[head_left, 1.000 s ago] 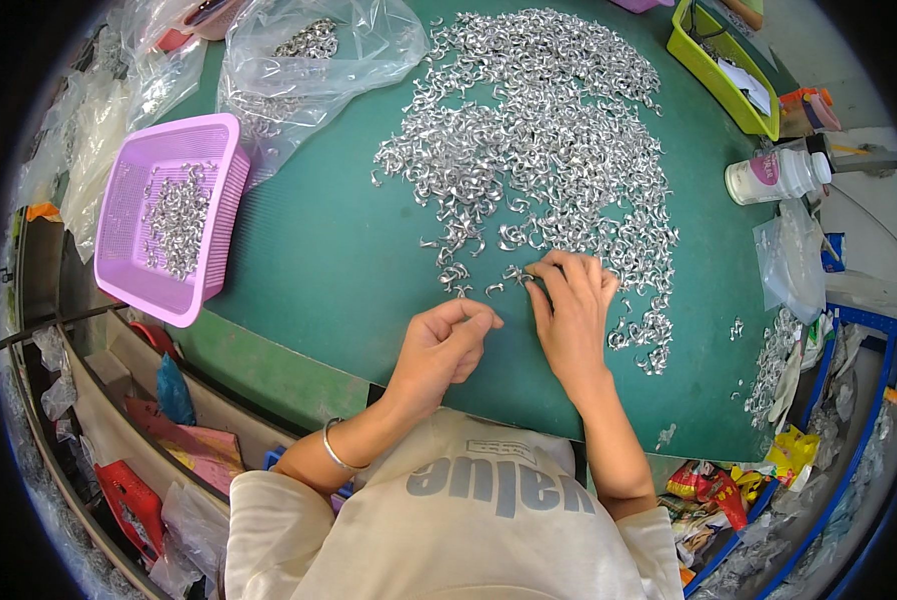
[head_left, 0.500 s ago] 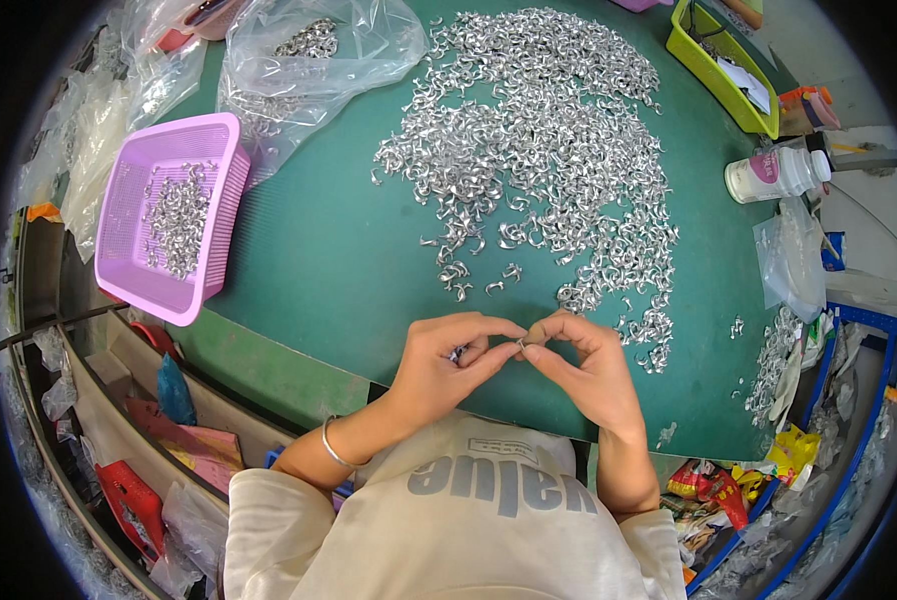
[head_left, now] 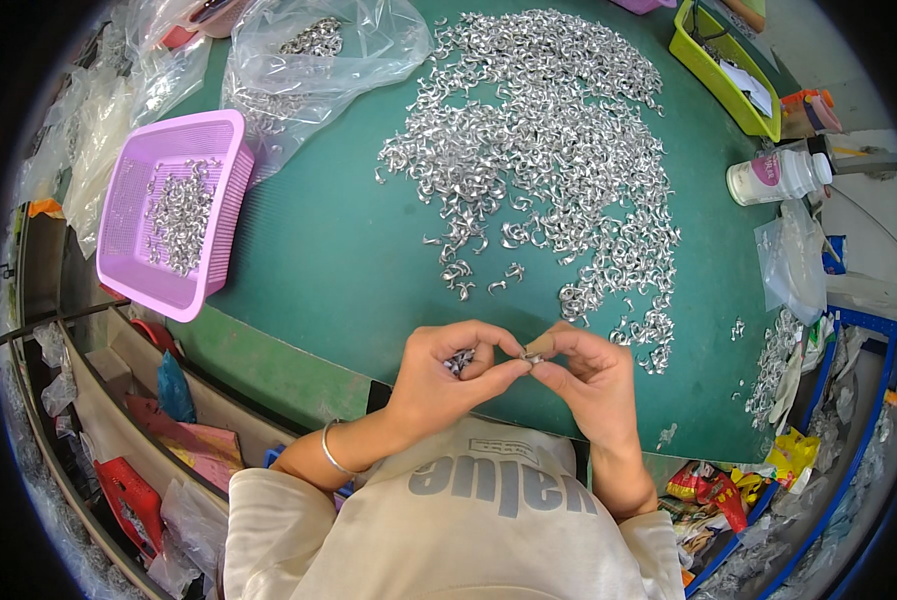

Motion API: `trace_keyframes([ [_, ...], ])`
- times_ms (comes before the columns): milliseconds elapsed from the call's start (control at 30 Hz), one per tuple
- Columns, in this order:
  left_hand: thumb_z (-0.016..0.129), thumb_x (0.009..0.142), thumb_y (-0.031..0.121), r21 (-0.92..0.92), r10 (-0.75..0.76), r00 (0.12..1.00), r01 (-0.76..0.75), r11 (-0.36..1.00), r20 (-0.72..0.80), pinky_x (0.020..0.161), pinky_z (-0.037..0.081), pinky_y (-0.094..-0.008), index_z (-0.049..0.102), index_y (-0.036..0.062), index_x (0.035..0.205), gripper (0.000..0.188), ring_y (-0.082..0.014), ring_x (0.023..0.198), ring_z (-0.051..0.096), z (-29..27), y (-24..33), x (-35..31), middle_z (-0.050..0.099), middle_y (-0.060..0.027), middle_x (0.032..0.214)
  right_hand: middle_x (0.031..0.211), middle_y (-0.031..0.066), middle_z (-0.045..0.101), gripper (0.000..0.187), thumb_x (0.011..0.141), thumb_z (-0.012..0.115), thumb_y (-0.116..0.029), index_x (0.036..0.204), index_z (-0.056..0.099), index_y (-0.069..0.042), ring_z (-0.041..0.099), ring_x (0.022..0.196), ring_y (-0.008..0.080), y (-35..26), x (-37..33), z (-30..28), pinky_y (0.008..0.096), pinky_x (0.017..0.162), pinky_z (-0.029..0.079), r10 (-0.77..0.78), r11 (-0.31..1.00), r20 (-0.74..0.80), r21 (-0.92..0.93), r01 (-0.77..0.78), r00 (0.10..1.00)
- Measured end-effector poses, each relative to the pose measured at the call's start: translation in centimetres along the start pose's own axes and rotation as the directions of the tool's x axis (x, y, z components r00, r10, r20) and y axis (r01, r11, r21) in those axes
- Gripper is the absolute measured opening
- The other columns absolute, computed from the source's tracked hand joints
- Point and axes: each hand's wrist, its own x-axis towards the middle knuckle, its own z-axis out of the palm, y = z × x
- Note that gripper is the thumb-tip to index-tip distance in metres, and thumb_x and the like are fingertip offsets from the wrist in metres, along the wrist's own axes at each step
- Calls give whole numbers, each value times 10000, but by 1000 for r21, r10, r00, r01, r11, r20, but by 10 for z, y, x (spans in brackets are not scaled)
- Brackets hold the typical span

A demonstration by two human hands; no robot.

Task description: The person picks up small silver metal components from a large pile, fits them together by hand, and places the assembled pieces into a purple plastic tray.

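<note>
Both hands are together now, low over the near edge of the green table [head_left: 309,250], and we can see the left hand [head_left: 431,385] and the right hand [head_left: 604,388] meeting fingertip to fingertip. A second ago we had them apart: the right hand was out at the near edge of the heap [head_left: 544,140], its fingers down among the pieces, while the left waited in a loose curl. Half a second ago they had already met, and here they stay joined.

Between them we spot the small metal piece [head_left: 532,358], clamped by thumb and forefinger on both sides, though the fingers hide most of its shape. A tan cover sits on the right forefinger. And look at the left palm: its curled fingers cradle a cluster of silvery pieces [head_left: 460,361], showing more plainly than half a second ago.

Out on the table, the heap spreads away to the far side, its near edge looking just as it did half a second ago. Left of it we have the purple basket [head_left: 229,205], partly filled with similar pieces, and the clear bag [head_left: 364,70] beyond; to the right, the white bottle [head_left: 764,180] lies on its side.
</note>
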Motion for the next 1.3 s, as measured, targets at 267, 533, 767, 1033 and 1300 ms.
trace_keyframes([
  [267, 659, 714, 7, -20, -43, 998, 43, 999, 38, 438, 219, -184, 621, -6, 785, 81, -6, 494, 309, -2, 7, -2, 372, 72, 523, 791, 87, 590, 160, 703, 619, 107, 850, 601, 48, 540, 737, 129, 2, -2, 1, 231, 660, 442, -78, 995, -31, -63, 75, 997],
  [533, 622, 788, 99, -246, -191, 966, 230, 942, 171, 458, 244, -177, 621, -15, 801, 114, -9, 530, 370, -3, 6, -1, 525, 27, 615, 761, 71, 578, 162, 676, 636, 111, 825, 618, 48, 503, 697, 122, 4, -4, 1, 221, 615, 407, -123, 990, -56, -74, 119, 991],
  [767, 621, 787, 87, -296, -200, 960, 253, 921, 197, 456, 249, -177, 622, -14, 812, 103, -9, 525, 379, -5, 7, -1, 537, 20, 623, 746, 68, 565, 180, 656, 653, 107, 822, 629, 42, 494, 691, 127, 3, -5, 3, 229, 604, 390, -157, 982, -67, -118, 148, 985],
  [1033, 601, 804, 89, -158, -268, 963, 270, 950, 36, 481, 258, -177, 611, -1, 897, 130, -5, 524, 325, -8, 0, 3, 409, 84, 553, 798, 63, 596, 120, 706, 643, 66, 816, 626, 24, 502, 702, 109, 3, 6, -5, 226, 657, 422, -58, 998, -57, -43, 56, 997],
  [1300, 575, 823, 92, -268, -266, 962, 241, 933, -59, 414, 240, -167, 589, 20, 932, 131, 3, 460, 335, -16, -8, 8, 427, 79, 525, 903, 53, 618, 312, 814, 594, -223, 1025, 583, 6, 520, 769, 105, -110, 189, -90, 253, 699, 398, -439, 887, -158, -235, 398, 885],
])
